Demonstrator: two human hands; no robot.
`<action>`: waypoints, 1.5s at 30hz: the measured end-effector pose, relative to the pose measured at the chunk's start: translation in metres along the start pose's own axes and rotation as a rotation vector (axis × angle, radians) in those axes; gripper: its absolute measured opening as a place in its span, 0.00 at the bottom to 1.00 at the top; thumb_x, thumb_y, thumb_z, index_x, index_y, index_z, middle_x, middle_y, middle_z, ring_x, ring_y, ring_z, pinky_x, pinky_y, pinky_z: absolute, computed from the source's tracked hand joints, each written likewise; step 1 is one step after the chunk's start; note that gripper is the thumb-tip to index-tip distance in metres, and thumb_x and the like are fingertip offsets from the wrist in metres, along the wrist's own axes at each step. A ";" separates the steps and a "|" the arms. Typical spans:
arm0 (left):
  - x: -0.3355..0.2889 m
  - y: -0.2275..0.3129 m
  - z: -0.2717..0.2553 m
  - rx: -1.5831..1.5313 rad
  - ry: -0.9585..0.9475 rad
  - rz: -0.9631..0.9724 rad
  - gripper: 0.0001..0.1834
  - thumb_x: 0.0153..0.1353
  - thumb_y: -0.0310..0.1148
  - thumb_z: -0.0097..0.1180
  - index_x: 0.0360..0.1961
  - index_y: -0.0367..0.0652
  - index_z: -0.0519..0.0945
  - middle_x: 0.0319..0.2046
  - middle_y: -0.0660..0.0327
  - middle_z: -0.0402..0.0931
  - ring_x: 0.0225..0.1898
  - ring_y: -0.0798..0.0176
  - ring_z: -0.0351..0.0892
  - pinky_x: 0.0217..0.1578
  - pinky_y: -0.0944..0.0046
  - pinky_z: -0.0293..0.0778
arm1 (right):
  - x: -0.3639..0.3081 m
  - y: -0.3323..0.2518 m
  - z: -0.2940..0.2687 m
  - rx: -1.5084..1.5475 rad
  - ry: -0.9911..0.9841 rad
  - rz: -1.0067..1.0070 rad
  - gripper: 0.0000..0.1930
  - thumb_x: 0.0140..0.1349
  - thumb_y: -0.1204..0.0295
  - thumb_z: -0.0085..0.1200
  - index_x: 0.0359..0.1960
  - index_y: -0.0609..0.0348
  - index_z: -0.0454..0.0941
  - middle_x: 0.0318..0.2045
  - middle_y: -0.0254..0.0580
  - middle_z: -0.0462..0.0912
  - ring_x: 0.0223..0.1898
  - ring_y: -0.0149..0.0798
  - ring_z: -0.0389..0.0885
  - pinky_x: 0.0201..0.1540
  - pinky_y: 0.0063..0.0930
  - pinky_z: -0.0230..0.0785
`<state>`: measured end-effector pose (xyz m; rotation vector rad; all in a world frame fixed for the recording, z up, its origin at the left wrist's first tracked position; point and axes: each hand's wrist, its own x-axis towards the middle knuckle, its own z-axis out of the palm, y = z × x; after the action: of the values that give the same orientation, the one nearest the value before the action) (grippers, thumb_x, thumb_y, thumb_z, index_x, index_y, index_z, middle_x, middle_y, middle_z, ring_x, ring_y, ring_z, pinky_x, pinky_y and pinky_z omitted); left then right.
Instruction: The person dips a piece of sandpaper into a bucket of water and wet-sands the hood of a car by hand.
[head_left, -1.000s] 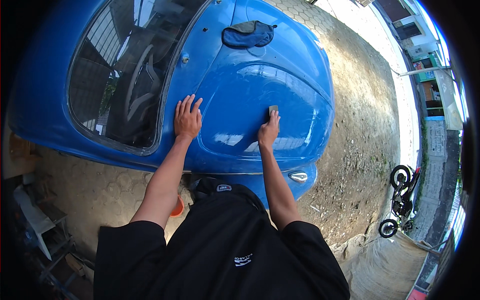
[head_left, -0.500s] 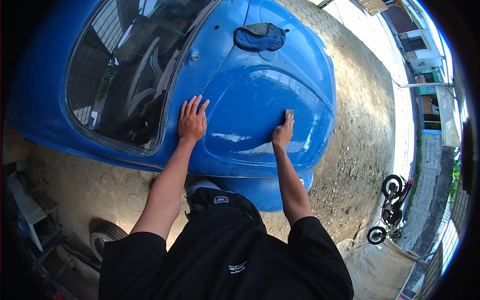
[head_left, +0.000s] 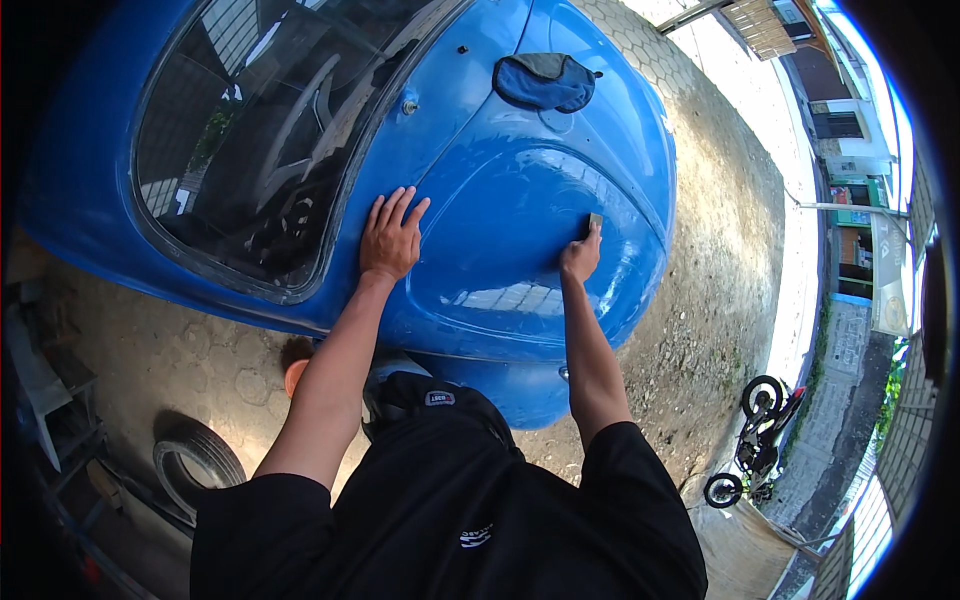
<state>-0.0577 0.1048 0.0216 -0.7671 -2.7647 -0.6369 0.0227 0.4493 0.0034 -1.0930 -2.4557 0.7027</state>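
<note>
Several fingers of the left hand (head_left: 392, 240) slightly spread on glossy blue car bodywork (head_left: 402, 322); small greyish block (head_left: 595, 220) pinched in the right hand (head_left: 580, 258) against the rounded hood (head_left: 500, 235); beyond, limp blue-and-grey cloth (head_left: 545, 83), dark glass (head_left: 240, 165), gritty ground (head_left: 715, 260).

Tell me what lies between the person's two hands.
Head view: only blue car bodywork lies between the left hand and the right hand holding a small block.
</note>
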 end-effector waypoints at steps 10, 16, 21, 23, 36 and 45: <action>-0.009 -0.010 -0.001 0.042 -0.041 -0.031 0.24 0.66 0.34 0.48 0.64 0.60 0.72 0.67 0.63 0.64 0.70 0.60 0.59 0.73 0.52 0.51 | -0.072 -0.088 0.008 -0.061 -0.873 -1.339 0.29 0.62 0.80 0.43 0.66 0.48 0.70 0.68 0.36 0.69 0.71 0.40 0.63 0.72 0.38 0.58; 0.002 0.003 0.003 -0.008 -0.023 -0.011 0.24 0.67 0.34 0.48 0.65 0.60 0.71 0.67 0.64 0.64 0.70 0.60 0.59 0.73 0.53 0.51 | 0.041 0.012 -0.016 -0.009 -0.190 0.224 0.33 0.57 0.84 0.37 0.68 0.55 0.66 0.68 0.52 0.67 0.70 0.54 0.62 0.69 0.40 0.60; -0.009 -0.009 0.000 0.021 -0.059 -0.025 0.25 0.67 0.34 0.49 0.65 0.60 0.70 0.68 0.64 0.63 0.70 0.60 0.59 0.73 0.53 0.51 | -0.083 -0.059 0.024 -0.042 -0.319 -0.612 0.34 0.56 0.86 0.39 0.69 0.53 0.66 0.70 0.45 0.65 0.72 0.51 0.58 0.71 0.43 0.56; -0.011 -0.010 -0.001 0.036 -0.057 -0.024 0.25 0.67 0.34 0.49 0.65 0.60 0.70 0.67 0.64 0.64 0.70 0.60 0.59 0.73 0.52 0.51 | -0.108 -0.072 0.005 -0.026 -0.610 -0.907 0.34 0.56 0.87 0.40 0.68 0.51 0.68 0.70 0.40 0.66 0.73 0.48 0.58 0.72 0.43 0.56; -0.006 -0.009 -0.003 0.063 -0.045 -0.029 0.23 0.67 0.34 0.48 0.64 0.59 0.72 0.66 0.63 0.65 0.70 0.59 0.60 0.72 0.52 0.53 | -0.044 -0.092 0.036 0.054 -0.301 -0.604 0.30 0.59 0.83 0.39 0.65 0.52 0.71 0.65 0.42 0.72 0.69 0.50 0.64 0.71 0.43 0.57; -0.004 -0.004 -0.003 0.073 -0.059 -0.021 0.25 0.67 0.35 0.48 0.65 0.62 0.71 0.66 0.65 0.65 0.70 0.61 0.60 0.73 0.52 0.52 | 0.038 -0.068 0.018 -0.125 -0.137 -0.668 0.27 0.62 0.80 0.42 0.64 0.53 0.72 0.65 0.43 0.72 0.69 0.49 0.66 0.69 0.42 0.60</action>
<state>-0.0559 0.0985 0.0215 -0.7535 -2.8354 -0.5222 -0.0504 0.4337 0.0320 -0.2091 -2.7623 0.4196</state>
